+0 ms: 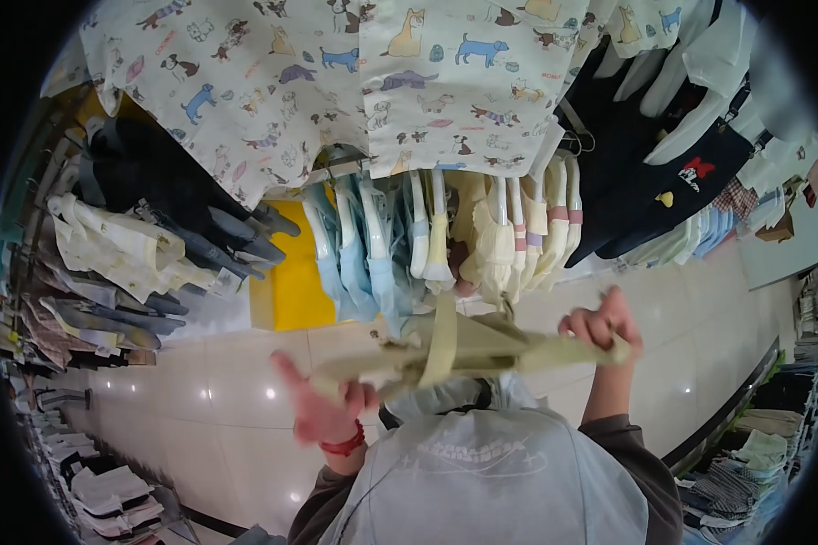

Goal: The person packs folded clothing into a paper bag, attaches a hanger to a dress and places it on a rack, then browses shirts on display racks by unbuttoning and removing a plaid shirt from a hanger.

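Observation:
A pale olive-green garment [482,350] stretches sideways in front of my chest, smeared by motion, with a strap-like strip standing up near its middle. My right hand [606,329] grips its right end, fingers curled and the index finger raised. At the left end, my left hand [329,401], with a red bracelet [344,441] at the wrist, has some fingers bent against the cloth and one finger stretched out. Whether a hanger is inside the garment I cannot tell. Just beyond it hang cream garments [493,250] and light blue garments [354,263] on white hangers.
A dog-print white garment [445,82] hangs overhead. Dark clothes [164,182] hang at left, and a navy garment [682,186] at right. A yellow panel [304,282] stands behind the blue clothes. Folded clothes [109,490] lie lower left, more clothes [745,481] lower right. The floor [218,391] is shiny tile.

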{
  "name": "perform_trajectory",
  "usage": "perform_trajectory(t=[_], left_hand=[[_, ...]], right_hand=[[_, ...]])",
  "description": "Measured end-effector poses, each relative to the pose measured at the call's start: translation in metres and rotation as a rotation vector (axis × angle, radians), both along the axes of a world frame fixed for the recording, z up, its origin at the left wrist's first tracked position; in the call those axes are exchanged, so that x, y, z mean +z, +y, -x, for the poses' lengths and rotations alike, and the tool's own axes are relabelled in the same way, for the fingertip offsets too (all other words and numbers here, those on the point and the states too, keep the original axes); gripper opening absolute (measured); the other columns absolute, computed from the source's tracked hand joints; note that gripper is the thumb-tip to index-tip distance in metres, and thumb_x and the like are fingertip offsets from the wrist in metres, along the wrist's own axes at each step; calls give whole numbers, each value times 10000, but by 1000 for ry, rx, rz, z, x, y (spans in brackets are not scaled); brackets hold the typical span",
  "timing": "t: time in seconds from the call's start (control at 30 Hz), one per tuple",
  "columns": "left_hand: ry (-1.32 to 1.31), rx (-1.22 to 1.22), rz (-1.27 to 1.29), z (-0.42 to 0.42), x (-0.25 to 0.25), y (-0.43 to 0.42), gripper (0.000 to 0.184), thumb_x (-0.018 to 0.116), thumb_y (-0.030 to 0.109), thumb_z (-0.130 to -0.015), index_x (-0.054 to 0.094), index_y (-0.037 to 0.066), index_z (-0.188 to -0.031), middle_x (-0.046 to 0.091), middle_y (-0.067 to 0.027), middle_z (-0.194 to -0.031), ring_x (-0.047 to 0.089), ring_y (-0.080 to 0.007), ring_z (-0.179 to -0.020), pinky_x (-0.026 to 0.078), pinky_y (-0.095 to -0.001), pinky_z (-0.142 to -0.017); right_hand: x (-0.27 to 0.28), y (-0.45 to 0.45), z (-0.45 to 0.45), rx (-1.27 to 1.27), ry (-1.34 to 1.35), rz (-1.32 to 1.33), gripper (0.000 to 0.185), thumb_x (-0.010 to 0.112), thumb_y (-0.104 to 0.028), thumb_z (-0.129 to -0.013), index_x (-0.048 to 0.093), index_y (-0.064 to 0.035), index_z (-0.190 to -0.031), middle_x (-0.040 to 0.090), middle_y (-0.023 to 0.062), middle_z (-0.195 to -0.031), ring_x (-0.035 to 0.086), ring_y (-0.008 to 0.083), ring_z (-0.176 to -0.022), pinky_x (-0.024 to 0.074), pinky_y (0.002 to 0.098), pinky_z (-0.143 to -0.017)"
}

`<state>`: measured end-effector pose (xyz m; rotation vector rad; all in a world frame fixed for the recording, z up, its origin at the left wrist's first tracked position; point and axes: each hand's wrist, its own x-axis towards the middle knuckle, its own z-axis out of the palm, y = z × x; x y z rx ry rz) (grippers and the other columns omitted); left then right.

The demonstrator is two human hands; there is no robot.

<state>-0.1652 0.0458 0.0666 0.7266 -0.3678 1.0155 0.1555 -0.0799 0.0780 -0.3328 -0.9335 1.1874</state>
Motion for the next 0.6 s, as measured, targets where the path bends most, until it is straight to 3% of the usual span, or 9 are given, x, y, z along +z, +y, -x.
perform_trajectory(t=[0.1, 0.2, 0.23, 0.33, 0.37, 0.4, 0.47, 0.5, 0.6], left_hand=[[-34, 6, -111, -14, 24, -10, 1057, 720, 280, -720, -93, 348, -1392, 310, -212, -1347, 524, -208, -730, 430, -280, -608], [435, 146, 326, -19, 22, -11, 1015, 700, 256, -735, -63, 317, -1402, 232, -284, -1372, 483, -158, -536, 363, -221, -444], [376, 75, 239, -33, 25, 2, 984, 683, 257, -746, -45, 304, -1406, 220, -297, -1373, 487, -157, -529, 362, -225, -440], [142, 61, 56, -49, 30, 18, 942, 667, 246, -757, -9, 259, -1414, 221, -295, -1375, 471, -138, -521, 353, -224, -447], [69, 88, 27, -48, 29, 16, 936, 667, 240, -757, 0, 243, -1415, 227, -287, -1375, 460, -129, -520, 350, -221, -453], [0, 116, 1, -45, 28, 13, 931, 666, 235, -757, 9, 228, -1417, 234, -278, -1374, 450, -121, -520, 347, -218, -458], [376, 284, 49, -48, 23, 22, 840, 655, 260, -765, 103, 155, -1390, 319, -262, -1325, 461, -122, -522, 358, -221, -446], [560, 368, 59, -50, 22, 29, 801, 649, 272, -769, 150, 119, -1377, 362, -254, -1301, 467, -123, -523, 364, -222, -441], [599, 303, -144, -44, 17, 25, 642, 653, 245, -765, 292, 45, -1257, 515, -235, -1115, 500, -121, -569, 403, -221, -501]], right_hand=[[16, -1, 2, 146, 71, -272, 315, 609, -91, -720, 476, -74, -1004, 558, 51, -787, 538, 164, -780, 385, 442, -848], [14, 4, -26, -158, -622, 396, 403, 630, -38, -678, 479, -65, -1050, 553, 56, -787, 552, 176, -724, 381, 450, -884], [17, 13, -23, -244, -779, 547, 532, 671, -39, -643, 440, -55, -1122, 549, 61, -801, 550, 173, -698, 402, 391, -874], [1, 8, -31, 1, -274, 159, 582, 694, -85, -654, 396, -44, -1153, 544, 67, -797, 541, 152, -740, 414, 293, -826], [-4, 10, -33, 33, -251, 15, 629, 698, -85, -660, 353, -39, -1184, 548, 71, -798, 540, 153, -739, 412, 287, -820], [-6, 9, -33, -26, -181, 116, 626, 695, -81, -663, 350, -39, -1184, 550, 71, -795, 545, 161, -738, 409, 316, -831], [-11, 9, -29, -145, -30, 312, 621, 689, -73, -669, 346, -39, -1186, 555, 70, -789, 554, 178, -736, 403, 374, -855], [-15, 13, -33, -166, -98, 350, 658, 687, -86, -685, 317, -45, -1228, 580, 147, -915, 568, 258, -883, 357, 427, -907], [-1, 17, -25, 152, -247, 17, 712, 685, -94, -689, 286, -44, -1277, 503, 249, -1136, 499, 344, -1075, 311, 433, -958]])
